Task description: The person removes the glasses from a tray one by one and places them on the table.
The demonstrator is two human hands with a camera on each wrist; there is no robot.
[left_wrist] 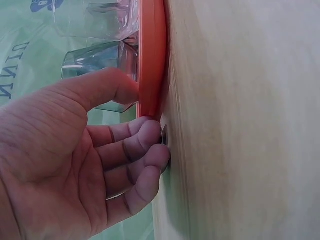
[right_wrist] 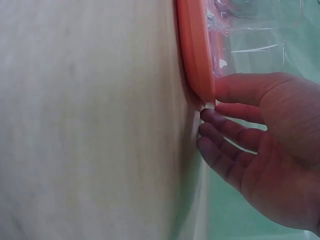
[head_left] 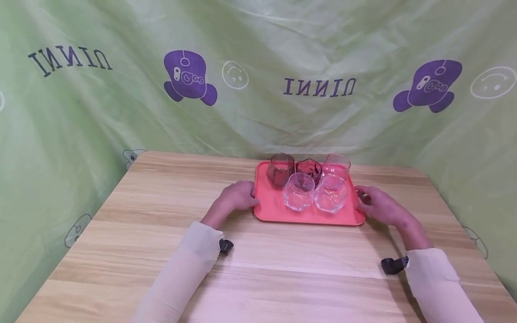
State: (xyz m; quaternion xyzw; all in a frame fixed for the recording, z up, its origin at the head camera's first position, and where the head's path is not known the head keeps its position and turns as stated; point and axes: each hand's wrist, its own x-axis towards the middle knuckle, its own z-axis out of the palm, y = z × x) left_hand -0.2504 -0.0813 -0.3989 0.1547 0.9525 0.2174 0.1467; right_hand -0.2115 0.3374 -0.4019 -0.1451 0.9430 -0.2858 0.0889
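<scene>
A red-orange tray (head_left: 268, 213) lies on the table and carries several faceted drinking glasses. At its back stand a dark smoky glass (head_left: 281, 172), a dark reddish glass (head_left: 308, 167) and a clear glass (head_left: 338, 163). Two more clear ones are in front: a left clear glass (head_left: 298, 197) and a right clear glass (head_left: 331, 199). My left hand (head_left: 239, 195) grips the tray's left edge; its thumb (left_wrist: 117, 90) is on the rim and the fingers curl at the underside. My right hand (head_left: 381, 206) pinches the right edge likewise, thumb (right_wrist: 240, 87) above, fingertips low by the tabletop.
The wooden table (head_left: 282, 269) stretches in front of the tray and to both sides. A green curtain (head_left: 258, 121) with purple prints hangs close behind the table's back edge and along both sides. Small black devices (head_left: 227, 246) sit at both wrists.
</scene>
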